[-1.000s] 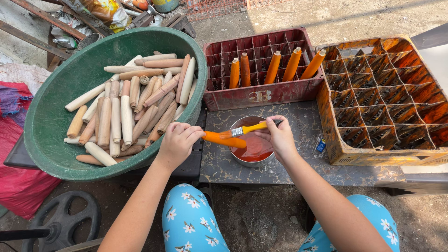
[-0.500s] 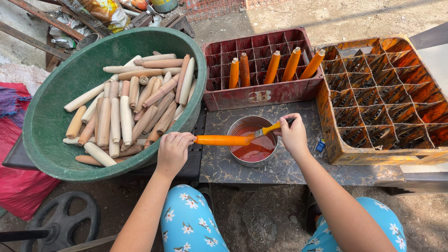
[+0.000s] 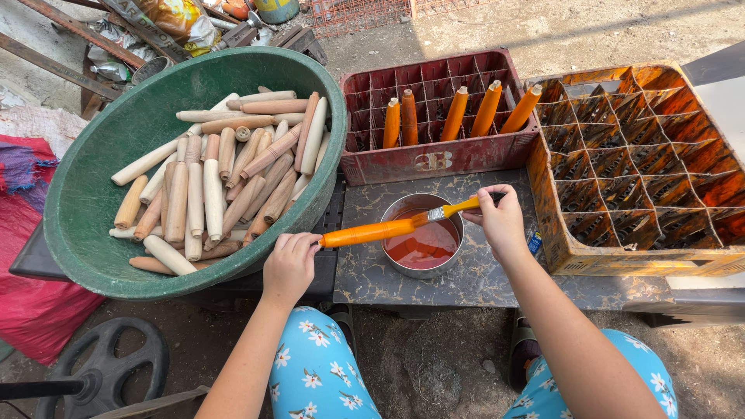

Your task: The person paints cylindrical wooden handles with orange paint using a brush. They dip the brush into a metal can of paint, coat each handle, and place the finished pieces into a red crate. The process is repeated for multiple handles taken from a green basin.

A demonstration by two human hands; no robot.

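Over the round metal tin of orange stain (image 3: 423,247) mid-frame, left hand (image 3: 289,266) grips an orange-coated wooden peg (image 3: 371,232) while right hand (image 3: 500,220) pinches the yellow-handled brush (image 3: 454,209), coating underway.

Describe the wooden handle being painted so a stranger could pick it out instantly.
Start at the big green plastic basin of bare wooden handles, then look right to the round metal tin of orange paint. The orange-coated wooden handle lies level above it, held by the left hand; unlike the rest, it sits in neither basin nor crate.
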